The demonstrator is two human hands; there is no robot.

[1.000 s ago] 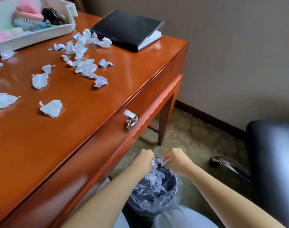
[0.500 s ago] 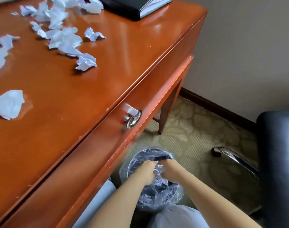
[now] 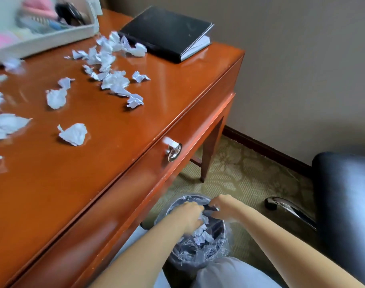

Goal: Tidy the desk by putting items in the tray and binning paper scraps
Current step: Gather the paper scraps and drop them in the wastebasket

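Both hands hang over a small dark bin [image 3: 220,244] with a clear plastic liner, on the carpet beside the desk. My left hand [image 3: 189,215] reaches down into the bin mouth, fingers loosened, with white paper scraps [image 3: 202,232] just under its fingertips. Close to its right, my right hand [image 3: 223,206] has its fingers spread over the rim and holds nothing. Several crumpled paper scraps [image 3: 115,82] lie across the orange-brown desk [image 3: 73,183]. A white tray [image 3: 53,39] holding pink and dark items stands at the far left, blurred.
A black notebook [image 3: 167,32] lies at the desk's far right corner. The drawer's metal ring handle [image 3: 173,152] juts from the front edge above the bin. A black chair [image 3: 343,204] with a chrome base stands to the right, near the wall.
Both hands went down from above the bin into its mouth, then moved apart and loosened. The scraps they gripped now lie in the bin. The view tilted back up to the desk.
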